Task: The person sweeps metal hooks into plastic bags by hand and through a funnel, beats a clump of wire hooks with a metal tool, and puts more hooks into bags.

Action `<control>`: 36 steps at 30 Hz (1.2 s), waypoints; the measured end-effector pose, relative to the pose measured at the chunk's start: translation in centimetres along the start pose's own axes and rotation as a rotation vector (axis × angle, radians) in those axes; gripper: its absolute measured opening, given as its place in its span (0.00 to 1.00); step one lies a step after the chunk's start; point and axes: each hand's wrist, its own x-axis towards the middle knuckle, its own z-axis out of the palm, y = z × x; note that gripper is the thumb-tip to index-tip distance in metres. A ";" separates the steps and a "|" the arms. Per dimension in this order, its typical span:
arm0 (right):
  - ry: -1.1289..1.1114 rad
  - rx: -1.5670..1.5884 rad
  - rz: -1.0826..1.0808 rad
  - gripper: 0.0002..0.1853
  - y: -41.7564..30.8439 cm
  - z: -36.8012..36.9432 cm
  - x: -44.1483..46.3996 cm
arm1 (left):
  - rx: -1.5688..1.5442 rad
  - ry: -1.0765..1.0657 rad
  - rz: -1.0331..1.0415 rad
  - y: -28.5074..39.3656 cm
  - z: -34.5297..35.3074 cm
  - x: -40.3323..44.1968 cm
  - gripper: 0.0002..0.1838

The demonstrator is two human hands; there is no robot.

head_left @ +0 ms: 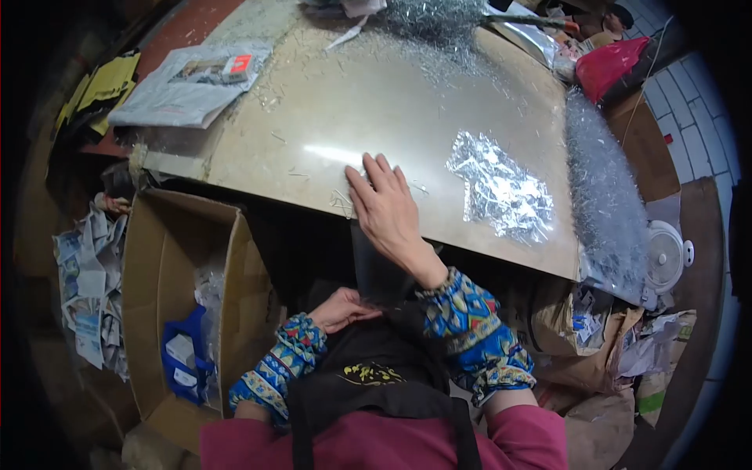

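My right hand [385, 205] lies on the near edge of the tabletop [313, 117], fingers stretched out and fairly flat. A dark-looking, see-through plastic bag [377, 266] hangs below that edge, partly hidden by the right wrist. At its lower end, near my lap, my left hand [343, 310] is closed with thumb and fingers together on the plastic. A few thin, bent slivers [341, 202] lie just left of my right fingertips. Further right on the table sits a patch of shiny silvery pieces [505, 192].
Heaps of thin clear slivers lie at the back [435, 23] and down the right side [603, 188]. A white printed bag [188, 82] is at the back left. Below left stands a cardboard box [235, 274] holding a blue basket [186, 356]. A white fan [664, 254] is at right.
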 end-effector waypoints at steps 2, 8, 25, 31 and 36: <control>-0.057 -0.022 0.051 0.19 -0.7 -2.2 -2.9 | 0.025 0.009 0.009 -0.4 -1.0 0.2 0.09; -0.223 0.468 0.280 0.16 -1.4 -9.7 -6.5 | 0.061 -0.019 -0.041 0.6 -0.8 -0.2 0.15; -0.176 0.381 0.294 0.11 -0.9 -7.3 -12.7 | 0.015 -0.060 -0.022 0.2 1.0 -1.1 0.28; -0.536 0.472 0.245 0.17 -1.8 -5.8 -16.4 | 0.056 -0.111 -0.053 -0.3 0.1 -0.6 0.29; -0.429 0.679 0.506 0.20 -1.1 -7.9 -14.8 | 0.024 -0.143 -0.120 -0.2 -0.6 -3.2 0.31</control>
